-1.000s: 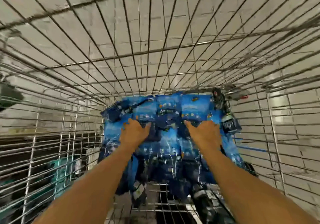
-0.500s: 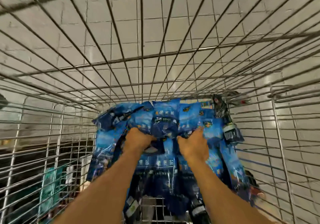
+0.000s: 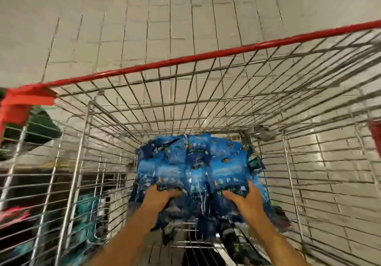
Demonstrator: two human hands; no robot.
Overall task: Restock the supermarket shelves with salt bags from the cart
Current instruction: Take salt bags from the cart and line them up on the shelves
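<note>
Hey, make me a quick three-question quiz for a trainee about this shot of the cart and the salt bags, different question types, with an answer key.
1. True or false: both hands are on the blue salt bags inside the wire cart.
2. Multiple choice: the cart's top rim is A) green, B) red, C) yellow.
3. Fill in: the floor seen beyond the cart is covered in pale ____.

Key:
1. True: the left hand and right hand each grip the near edge of the pile.
2. B.
3. Tiles.
</note>
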